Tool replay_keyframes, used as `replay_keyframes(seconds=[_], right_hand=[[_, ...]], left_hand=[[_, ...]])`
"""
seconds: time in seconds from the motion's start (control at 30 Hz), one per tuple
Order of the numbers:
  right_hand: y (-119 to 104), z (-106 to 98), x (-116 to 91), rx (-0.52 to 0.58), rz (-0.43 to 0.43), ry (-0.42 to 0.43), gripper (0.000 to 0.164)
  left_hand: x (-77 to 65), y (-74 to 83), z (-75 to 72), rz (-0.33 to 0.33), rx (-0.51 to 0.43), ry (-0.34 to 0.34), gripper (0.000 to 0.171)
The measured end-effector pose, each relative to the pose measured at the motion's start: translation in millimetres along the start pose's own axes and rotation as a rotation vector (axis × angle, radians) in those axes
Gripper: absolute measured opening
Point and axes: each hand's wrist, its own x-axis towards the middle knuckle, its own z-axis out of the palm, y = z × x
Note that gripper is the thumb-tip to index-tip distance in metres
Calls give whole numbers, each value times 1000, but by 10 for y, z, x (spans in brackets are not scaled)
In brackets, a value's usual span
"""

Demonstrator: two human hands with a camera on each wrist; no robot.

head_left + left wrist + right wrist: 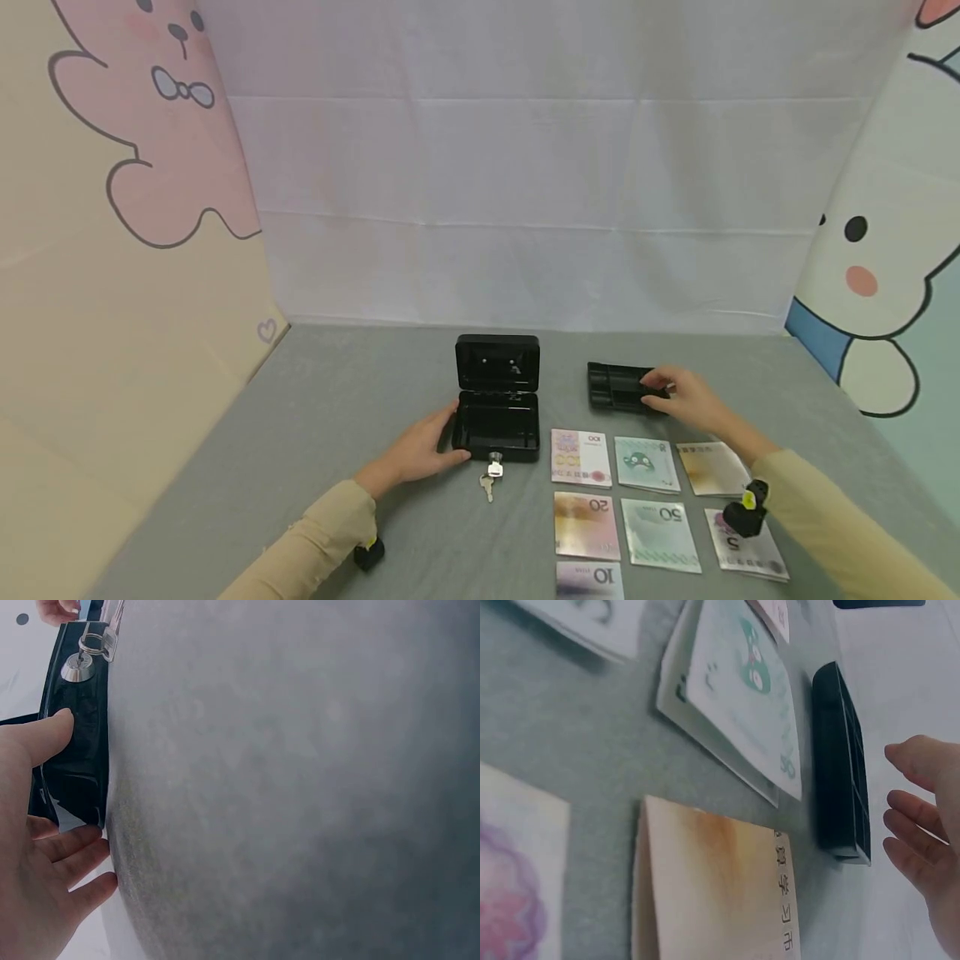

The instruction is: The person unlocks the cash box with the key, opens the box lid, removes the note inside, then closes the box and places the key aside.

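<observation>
A black cash box [497, 421] stands with its lid [498, 362] raised on the grey table. A key sits in its front lock [77, 667], and another key [487, 487] hangs from it on a ring. My left hand [420, 446] rests on the box's left side, thumb on the front face and fingers lying loosely against the side. To the right is a black compartment tray [618, 385]. My right hand [678, 396] hovers at the tray's right end, thumb and fingers apart. In the right wrist view a gap shows between the fingers and the tray [836, 765].
Play banknotes lie in rows right of the box, among them a 100 note stack [581, 457], a green stack [647, 463], a brown stack [708, 468], a 20 [587, 525], a 50 [660, 536], a 5 [757, 554] and a 10 [589, 581]. A white cloth [525, 167] hangs behind.
</observation>
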Motion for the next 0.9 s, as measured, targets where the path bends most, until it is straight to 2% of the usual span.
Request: replay_keyframes(seconds=[0.43, 0.63, 0.9], right_hand=[[163, 175, 136, -68, -1, 5, 14], [205, 211, 155, -95, -41, 16, 7], [247, 227, 155, -96, -86, 24, 6]], left_hand=[[7, -7, -3, 1, 9, -6, 79], [13, -22, 7, 4, 19, -4, 80], [10, -4, -1, 8, 13, 1, 79]])
